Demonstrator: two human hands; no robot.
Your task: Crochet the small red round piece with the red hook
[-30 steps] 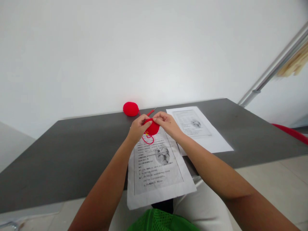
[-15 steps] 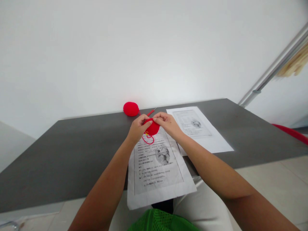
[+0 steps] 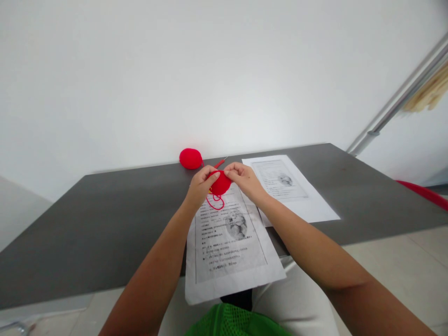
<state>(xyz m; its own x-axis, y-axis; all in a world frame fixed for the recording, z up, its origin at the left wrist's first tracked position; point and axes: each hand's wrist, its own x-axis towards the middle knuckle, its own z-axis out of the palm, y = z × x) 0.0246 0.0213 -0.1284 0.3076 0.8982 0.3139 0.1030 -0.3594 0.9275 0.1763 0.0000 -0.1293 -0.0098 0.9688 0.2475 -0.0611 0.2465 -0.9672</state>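
Between my two hands is a round red crochet piece (image 3: 220,183), pinched along its upper edge. My left hand (image 3: 202,183) is closed on its left side, thumb lying across the front. The thumb and fingers of my right hand (image 3: 241,176) pinch the upper right edge. A red yarn tail (image 3: 216,203) loops below the piece, and a small bit of yellow shows by my left fingers. Just beyond my hands lies a crochet hook (image 3: 220,163) with a red handle. A red yarn ball (image 3: 191,158) sits behind my left hand, its strand running toward my hands.
Under my hands, a printed sheet (image 3: 227,261) hangs over the front edge of the dark grey table (image 3: 115,219). A second printed sheet (image 3: 301,200) lies to the right. The table meets a white wall (image 3: 224,74); a metal pole (image 3: 395,102) stands at right.
The red crochet piece has turned slightly in my fingers, and the yellow bit is now more hidden by my left hand. The ball, hook and sheets have stayed put.
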